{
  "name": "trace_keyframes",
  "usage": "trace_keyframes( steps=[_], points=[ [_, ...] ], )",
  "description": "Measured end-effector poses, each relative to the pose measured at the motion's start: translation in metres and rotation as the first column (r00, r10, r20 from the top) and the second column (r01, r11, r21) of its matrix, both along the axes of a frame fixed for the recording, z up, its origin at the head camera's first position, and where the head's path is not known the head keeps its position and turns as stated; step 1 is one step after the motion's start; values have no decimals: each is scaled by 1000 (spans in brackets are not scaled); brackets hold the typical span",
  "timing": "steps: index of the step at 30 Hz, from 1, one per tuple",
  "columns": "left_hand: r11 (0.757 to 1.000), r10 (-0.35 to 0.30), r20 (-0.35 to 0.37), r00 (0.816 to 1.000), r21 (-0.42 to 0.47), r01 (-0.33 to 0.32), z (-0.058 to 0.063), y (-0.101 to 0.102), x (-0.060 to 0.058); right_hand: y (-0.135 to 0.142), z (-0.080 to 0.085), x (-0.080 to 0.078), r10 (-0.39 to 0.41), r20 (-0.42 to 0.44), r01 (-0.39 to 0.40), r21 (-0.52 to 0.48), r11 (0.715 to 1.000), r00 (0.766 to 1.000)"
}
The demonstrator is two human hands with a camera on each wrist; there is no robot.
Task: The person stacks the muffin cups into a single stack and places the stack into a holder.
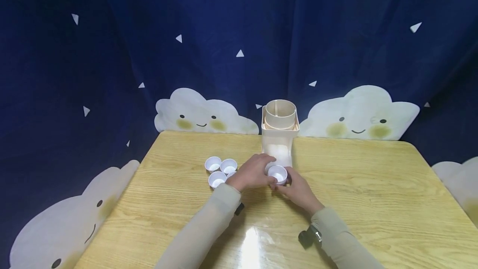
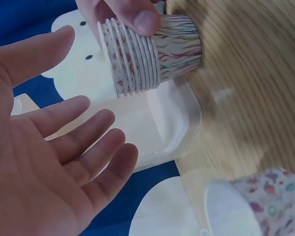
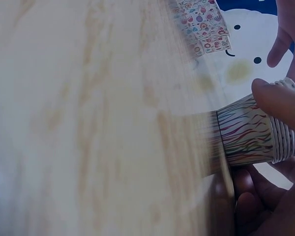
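My right hand holds a nested stack of small paper cups in front of the cream stand. In the right wrist view, its thumb lies along the side of the stack, near the rims. The lowest cup has wavy coloured stripes. My left hand is just left of the stack. Its palm and spread, loosely bent fingers face the rims in the left wrist view, apart from the stack. Several white-lined paper cups stand left of that hand, one partly hidden behind the wrist.
A cream stand with a round tube on top rises at the table's back edge. Flower-patterned cups show in the right wrist view. The wooden table meets a dark blue curtain with cloud shapes.
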State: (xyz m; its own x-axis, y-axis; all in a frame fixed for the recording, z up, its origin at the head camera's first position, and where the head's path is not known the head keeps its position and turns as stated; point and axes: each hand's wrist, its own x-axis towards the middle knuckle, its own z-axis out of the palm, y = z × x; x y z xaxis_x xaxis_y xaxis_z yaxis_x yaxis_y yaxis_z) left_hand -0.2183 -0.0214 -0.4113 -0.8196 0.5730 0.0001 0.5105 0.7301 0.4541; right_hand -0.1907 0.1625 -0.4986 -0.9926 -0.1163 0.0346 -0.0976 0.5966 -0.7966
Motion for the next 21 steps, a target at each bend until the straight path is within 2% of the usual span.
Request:
trace_keyframes(
  steps=[4,21],
  points=[
    [1000,14,0,1000,0,-14,0,-4,0,-1,-2,-2,1,-23,-1,-6,1000,1000],
    [1000,12,-3,1000,-8,-12,1,-12,0,-3,-1,-1,1,-10,-1,-15,1000,1000]
  ],
)
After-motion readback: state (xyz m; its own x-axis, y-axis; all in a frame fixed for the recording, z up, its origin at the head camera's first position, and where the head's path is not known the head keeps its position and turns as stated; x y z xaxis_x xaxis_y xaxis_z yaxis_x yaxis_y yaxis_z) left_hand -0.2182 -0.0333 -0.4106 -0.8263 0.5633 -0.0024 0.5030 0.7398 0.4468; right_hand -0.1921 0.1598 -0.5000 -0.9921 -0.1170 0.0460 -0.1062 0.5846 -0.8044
